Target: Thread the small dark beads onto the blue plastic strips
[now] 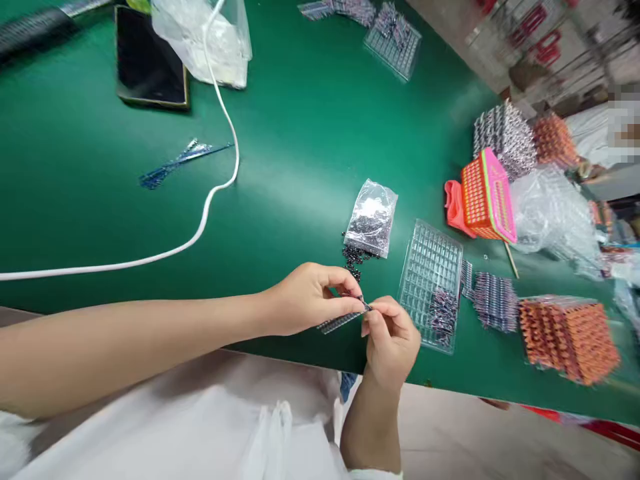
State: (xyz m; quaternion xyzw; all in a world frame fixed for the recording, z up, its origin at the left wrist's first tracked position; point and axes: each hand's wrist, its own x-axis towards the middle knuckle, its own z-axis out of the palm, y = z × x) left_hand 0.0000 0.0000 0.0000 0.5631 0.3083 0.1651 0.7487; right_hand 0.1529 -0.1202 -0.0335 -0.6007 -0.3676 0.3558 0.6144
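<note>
My left hand (310,299) pinches a thin dark strip (337,323) of small parts near the table's front edge. My right hand (390,340) meets it from the right, its fingertips closed on a tiny part at the strip's end. Just beyond the hands lies a small clear bag (373,217) of dark beads, with some loose beads (354,257) spilled at its mouth. To the right of the hands lies a clear grid tray (433,267), with some small parts in its near end.
The green table (300,133) carries a white cable (210,200), a dark phone (147,60), a plastic bag (210,33), blue strips (175,163), an orange-pink basket (485,197), stacked orange trays (567,337) and another clear tray (395,40) at the back.
</note>
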